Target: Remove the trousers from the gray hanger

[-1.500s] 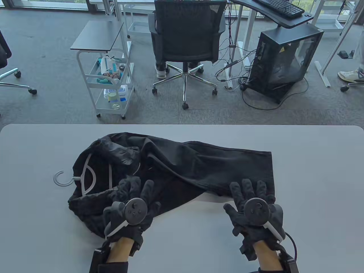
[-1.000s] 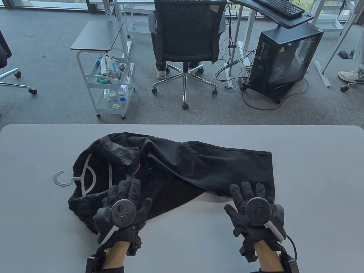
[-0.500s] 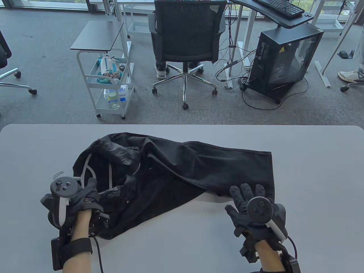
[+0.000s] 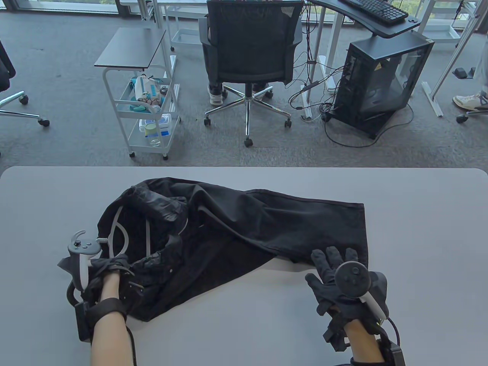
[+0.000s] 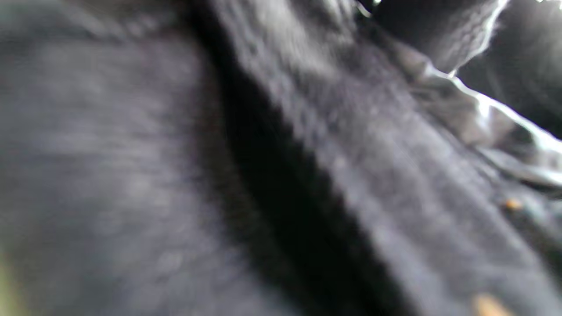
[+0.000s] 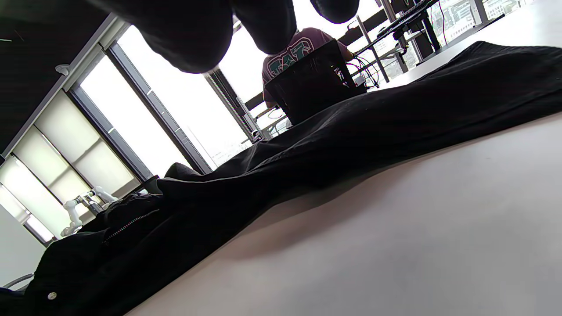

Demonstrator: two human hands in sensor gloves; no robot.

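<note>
Black trousers [image 4: 244, 221] lie across the grey table [image 4: 267, 324], with the waist bunched at the left around a gray hanger [image 4: 102, 240]. The hanger's hook [image 4: 76, 235] sticks out to the left. My left hand [image 4: 110, 267] is turned on its side at the waistband's left edge, just below the hook, with its fingers curled into the fabric. The left wrist view shows only blurred black cloth [image 5: 175, 175]. My right hand [image 4: 328, 267] rests flat, fingers spread, on the leg's hem end. Its fingers [image 6: 189, 35] hang above the spread trousers [image 6: 307, 149].
Past the table's far edge stand a white rolling cart [image 4: 146, 110], an office chair [image 4: 248, 57] with a person seated, and a computer case [image 4: 381, 84]. Bare tabletop [image 6: 395, 241] lies in front of and to the right of the trousers.
My left hand has moved left from the middle of the trousers to the waistband edge by the hook and turned on its side. The right hand has hardly moved.
</note>
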